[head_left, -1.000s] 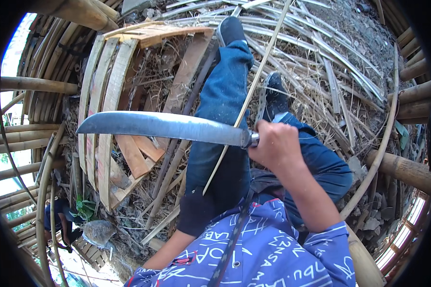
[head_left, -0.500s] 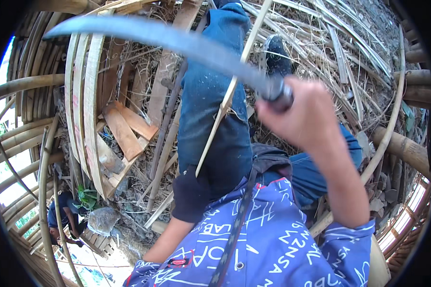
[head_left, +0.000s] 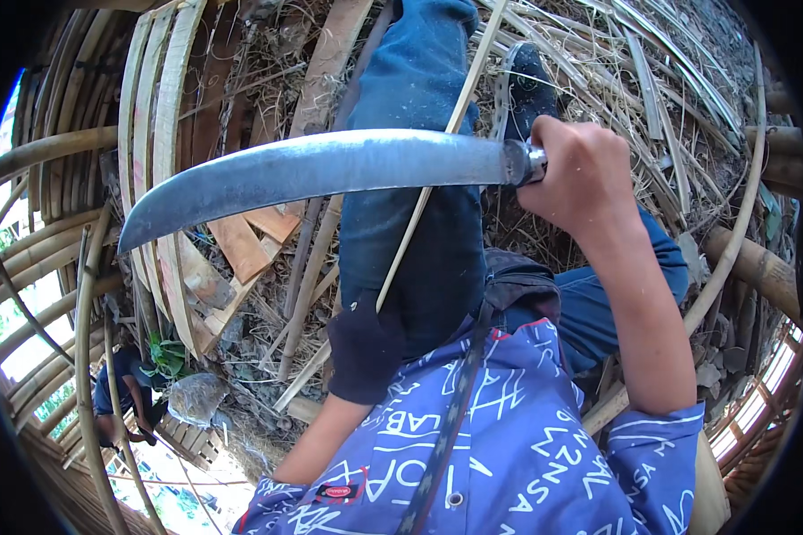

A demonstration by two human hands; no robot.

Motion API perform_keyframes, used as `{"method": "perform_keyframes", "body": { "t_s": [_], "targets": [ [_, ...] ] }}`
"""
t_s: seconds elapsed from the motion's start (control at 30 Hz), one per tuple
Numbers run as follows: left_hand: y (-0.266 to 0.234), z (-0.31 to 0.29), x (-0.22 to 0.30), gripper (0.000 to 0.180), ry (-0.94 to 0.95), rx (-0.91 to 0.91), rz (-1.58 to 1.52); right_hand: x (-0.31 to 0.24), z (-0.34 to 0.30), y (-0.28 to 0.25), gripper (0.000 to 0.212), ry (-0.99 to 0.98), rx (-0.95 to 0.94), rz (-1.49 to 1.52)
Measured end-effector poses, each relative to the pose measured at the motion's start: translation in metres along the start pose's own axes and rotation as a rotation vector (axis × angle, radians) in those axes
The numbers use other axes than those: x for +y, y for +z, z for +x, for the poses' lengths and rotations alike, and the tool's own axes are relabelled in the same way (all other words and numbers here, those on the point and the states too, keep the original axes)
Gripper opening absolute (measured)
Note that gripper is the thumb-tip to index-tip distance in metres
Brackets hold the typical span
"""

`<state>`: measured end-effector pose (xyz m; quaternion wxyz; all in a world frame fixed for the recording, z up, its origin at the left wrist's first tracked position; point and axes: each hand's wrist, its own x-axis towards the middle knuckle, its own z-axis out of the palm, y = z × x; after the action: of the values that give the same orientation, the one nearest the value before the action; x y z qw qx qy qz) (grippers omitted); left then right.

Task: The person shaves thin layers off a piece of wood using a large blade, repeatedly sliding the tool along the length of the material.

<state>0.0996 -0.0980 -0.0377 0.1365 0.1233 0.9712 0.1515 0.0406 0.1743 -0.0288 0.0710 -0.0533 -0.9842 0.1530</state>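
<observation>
The right hand (head_left: 583, 174) is holding a big knife (head_left: 330, 165), and its fingers are curling tight around the handle. The left hand (head_left: 366, 348) is wearing a black glove and is holding the near end of a thin, pale strip (head_left: 406, 245). Its fingers seem to be closing on that end, but the glove is so dark that we are not seeing each finger well. The strip is lying slantwise over the left leg (head_left: 366, 241) and is reaching up past the top edge of the view. The wide blade is crossing above it, with the tip pointing left, and we cannot tell if the metal is touching the strip. As for how much is done, the strip is already looking long and slim, and it is staying in one piece where we are seeing it. No fresh cut is showing on it, and its far end is hiding out of view, so we cannot tell how much is left. Lots of loose sticks (head_left: 642, 80) are lying on the ground to the right, and pale planks (head_left: 162, 134) are standing to the left.
</observation>
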Motion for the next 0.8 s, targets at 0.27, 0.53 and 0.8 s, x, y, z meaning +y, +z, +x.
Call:
{"method": "perform_keyframes", "body": {
  "t_s": [0.27, 0.53, 0.8],
  "targets": [
    [-0.003, -0.002, 0.001, 0.018, -0.048, -0.009, -0.036, 0.011, 0.014, -0.011, 0.017, 0.177, 0.028, -0.093],
    [-0.004, -0.003, 0.002, 0.025, -0.062, -0.020, -0.097, 0.044, 0.047, -0.033, 0.021, 0.228, 0.018, -0.210],
    [0.002, -0.004, -0.009, 0.018, -0.037, 0.054, -0.028, 0.047, 0.068, -0.033, 0.019, 0.065, 0.091, -0.215]
  ]
}}
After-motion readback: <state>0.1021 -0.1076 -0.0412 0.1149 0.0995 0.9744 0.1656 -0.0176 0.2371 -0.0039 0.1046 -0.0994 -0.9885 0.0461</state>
